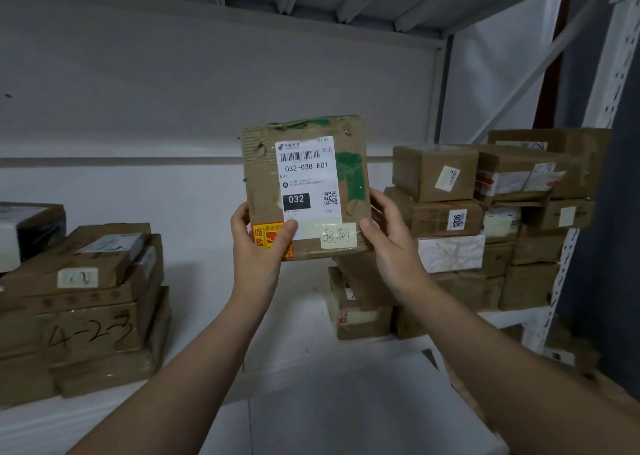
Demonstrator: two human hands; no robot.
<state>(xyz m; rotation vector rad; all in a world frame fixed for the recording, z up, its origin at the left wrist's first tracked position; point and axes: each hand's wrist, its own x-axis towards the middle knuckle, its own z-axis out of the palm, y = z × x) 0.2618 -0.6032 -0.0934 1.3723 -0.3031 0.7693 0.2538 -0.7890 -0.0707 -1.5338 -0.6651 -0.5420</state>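
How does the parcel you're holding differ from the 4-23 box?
The parcel stands upright, gripped by the left hand and right hand; the 4-23 box lies flat in a stack. The parcel bears a printed label and green tape; the 4-23 box shows neither. Both are brown cardboard.

Worn brown cardboard parcel [306, 187], upright, white shipping label facing camera, raised above shelf

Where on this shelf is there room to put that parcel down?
The bare white shelf between the left stack and the right pile, below the parcel the left hand and right hand grip. Both ends are crowded.
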